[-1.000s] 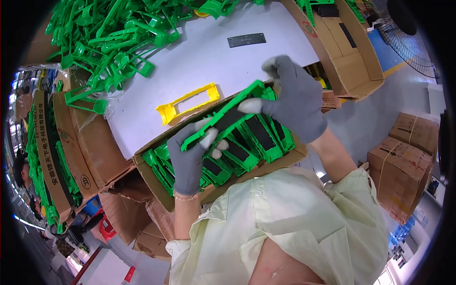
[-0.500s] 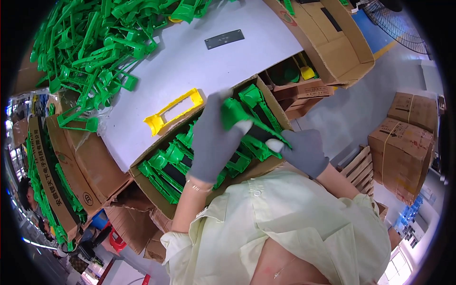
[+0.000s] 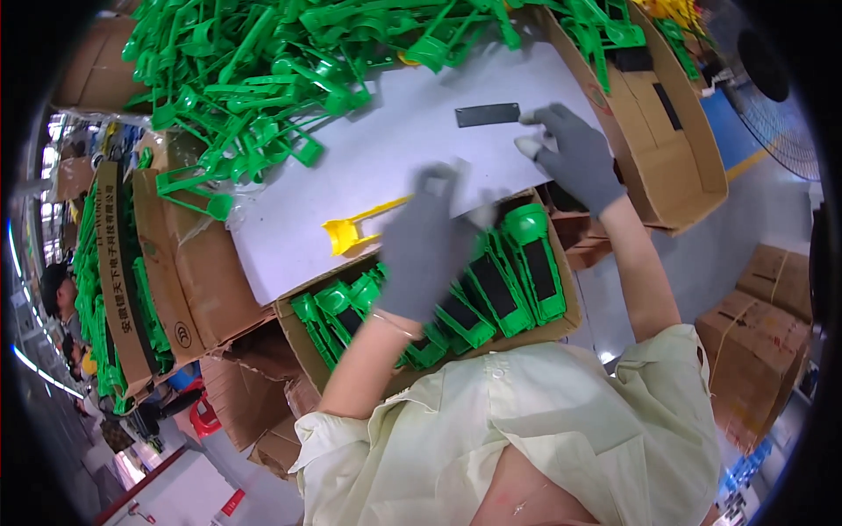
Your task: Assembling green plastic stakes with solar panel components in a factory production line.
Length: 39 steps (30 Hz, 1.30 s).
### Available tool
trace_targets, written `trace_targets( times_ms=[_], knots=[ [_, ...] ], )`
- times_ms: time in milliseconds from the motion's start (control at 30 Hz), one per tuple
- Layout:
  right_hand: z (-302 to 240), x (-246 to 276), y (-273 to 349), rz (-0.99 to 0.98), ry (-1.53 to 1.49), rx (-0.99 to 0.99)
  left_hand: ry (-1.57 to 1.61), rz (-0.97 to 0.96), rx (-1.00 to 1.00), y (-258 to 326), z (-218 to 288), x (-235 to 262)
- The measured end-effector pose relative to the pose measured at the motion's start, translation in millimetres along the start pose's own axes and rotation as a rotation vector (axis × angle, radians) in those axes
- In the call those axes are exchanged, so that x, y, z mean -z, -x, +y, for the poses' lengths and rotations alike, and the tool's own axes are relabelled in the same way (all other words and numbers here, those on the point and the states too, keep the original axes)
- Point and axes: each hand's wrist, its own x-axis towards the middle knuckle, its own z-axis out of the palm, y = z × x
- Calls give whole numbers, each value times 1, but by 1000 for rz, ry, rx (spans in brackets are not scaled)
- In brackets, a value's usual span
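a worker in grey gloves sorts plastic parts at a white table (image 3: 395, 158). the left hand (image 3: 427, 245), blurred and loosely spread, hovers over the near edge beside a yellow frame piece (image 3: 355, 230); whether it grips anything cannot be told. the right hand (image 3: 574, 158) reaches with fingers extended to a dark flat strip (image 3: 488, 115) near the far right edge, touching its end, not yet clasping it. a cardboard box (image 3: 561, 329) under the near edge looks largely filled with green assembled pieces (image 3: 517, 272), while a big heap of loose green frames (image 3: 281, 70) at the far edge suggests much remains.
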Motion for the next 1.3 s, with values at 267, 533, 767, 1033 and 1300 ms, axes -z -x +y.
trace_targets(
  times_ms=[267, 533, 767, 1033, 1300],
  knots=[
    [6, -26, -53, -104, 154, 15, -568, 252, 445, -112, -226, 77],
    [10, -26, -44, -96, -5, 19, -304, 251, 598, -111, -265, 50],
    [-20, -3, -15, -248, -594, -263, 798, 476, 407, -26, -181, 78],
    [-94, 29, 27, -366, -809, -259, 1179, 99, 671, 51, -59, 59],
    [-108, 22, 50, -304, -395, 65, 1493, -42, 701, 61, -19, 57]
  ],
)
